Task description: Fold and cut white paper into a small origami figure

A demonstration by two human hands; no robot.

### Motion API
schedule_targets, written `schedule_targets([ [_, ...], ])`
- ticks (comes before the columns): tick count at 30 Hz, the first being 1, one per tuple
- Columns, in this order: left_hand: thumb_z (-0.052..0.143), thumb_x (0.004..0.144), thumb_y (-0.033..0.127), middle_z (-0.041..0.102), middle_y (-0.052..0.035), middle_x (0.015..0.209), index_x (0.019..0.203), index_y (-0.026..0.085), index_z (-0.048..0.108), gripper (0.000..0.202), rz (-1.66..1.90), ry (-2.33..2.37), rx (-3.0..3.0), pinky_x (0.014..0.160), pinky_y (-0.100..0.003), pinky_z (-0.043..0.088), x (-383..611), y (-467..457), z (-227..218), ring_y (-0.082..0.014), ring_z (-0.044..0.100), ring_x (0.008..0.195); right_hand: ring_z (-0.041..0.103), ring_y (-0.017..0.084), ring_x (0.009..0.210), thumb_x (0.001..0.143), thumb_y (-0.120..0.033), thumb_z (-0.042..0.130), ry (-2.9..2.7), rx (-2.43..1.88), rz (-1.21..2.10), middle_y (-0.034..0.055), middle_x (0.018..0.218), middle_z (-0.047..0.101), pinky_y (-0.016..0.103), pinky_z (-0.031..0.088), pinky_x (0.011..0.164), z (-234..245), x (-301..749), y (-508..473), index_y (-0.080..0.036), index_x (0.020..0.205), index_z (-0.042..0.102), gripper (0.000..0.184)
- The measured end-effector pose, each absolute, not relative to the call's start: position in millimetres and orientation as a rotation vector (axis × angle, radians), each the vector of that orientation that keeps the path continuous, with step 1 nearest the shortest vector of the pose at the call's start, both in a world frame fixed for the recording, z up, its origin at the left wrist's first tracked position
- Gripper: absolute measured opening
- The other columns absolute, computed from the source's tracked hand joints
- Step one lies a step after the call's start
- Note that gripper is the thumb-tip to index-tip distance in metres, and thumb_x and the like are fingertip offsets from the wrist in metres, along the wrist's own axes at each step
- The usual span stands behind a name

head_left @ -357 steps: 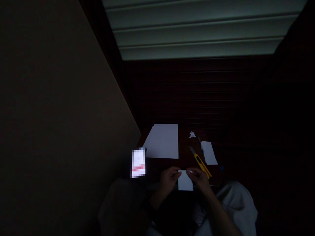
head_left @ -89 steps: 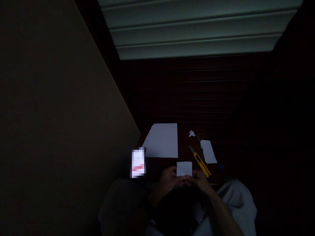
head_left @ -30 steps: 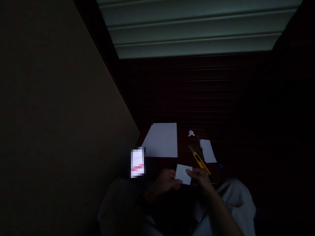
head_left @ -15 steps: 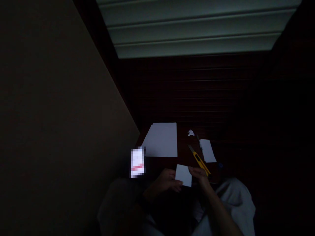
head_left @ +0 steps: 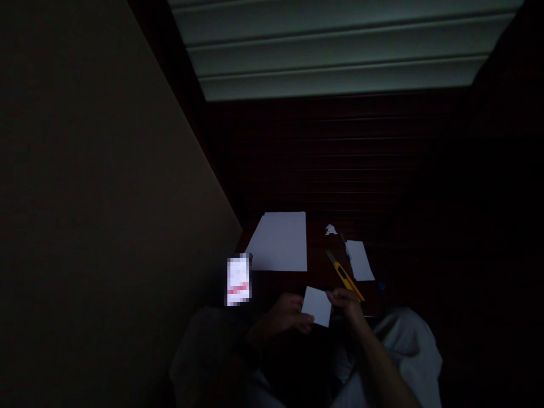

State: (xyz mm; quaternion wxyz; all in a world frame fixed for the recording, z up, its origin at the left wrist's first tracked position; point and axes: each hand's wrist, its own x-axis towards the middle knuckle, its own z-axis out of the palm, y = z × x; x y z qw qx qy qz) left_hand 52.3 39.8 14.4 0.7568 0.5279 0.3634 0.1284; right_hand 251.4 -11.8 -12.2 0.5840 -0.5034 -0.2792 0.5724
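A small white square of paper is held between my two hands above the near edge of the dark table. My left hand grips its left side, with the thumb on the lower left corner. At the upper right corner, my right hand pinches the paper between thumb and fingers. Just beyond my right hand lies a yellow utility knife with its blade out, pointing away from me. Whether the square is folded in layers I cannot tell in this dim light.
A stack of white paper sheets lies at the table's left. Farther right are a small white paper cutout, a dark pen and a white paper piece. A lit, blurred-out screen glows at the left, near the wall.
The paper square has tilted slightly clockwise and dropped a little in my hands. Both hands keep their hold on it. The things on the table lie as before.
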Motion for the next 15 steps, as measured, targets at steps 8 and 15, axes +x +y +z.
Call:
schedule_targets([
  [8, 0.076, 0.063, 0.036, 0.070, -0.0121, 0.079, 0.095, 0.008, 0.065, 0.044, 0.394, 0.838, 1.166, 0.062, -0.036, 0.053, 57.3, 43.1, 3.8, -0.0219, 0.066, 0.064, 0.053, 0.015, 0.058, 0.065, -0.044, 0.073, -0.855, -1.149, 1.451, 0.0019, 0.064, 0.061, 0.026, 0.039, 0.056, -1.1, 248.4, -16.0, -0.015, 0.072, 0.067, 0.031],
  [15, 0.078, 0.060, 0.040, 0.070, -0.0136, 0.086, 0.096, 0.008, 0.067, 0.049, 0.454, 0.857, 1.230, 0.064, -0.032, 0.050, 62.7, 43.9, 9.4, -0.0237, 0.066, 0.073, 0.047, 0.012, 0.050, 0.064, -0.041, 0.074, -0.894, -1.238, 1.415, -0.0008, 0.054, 0.057, 0.023, 0.033, 0.050, -17.2, 251.2, -15.3, -0.014, 0.058, 0.065, 0.029],
])
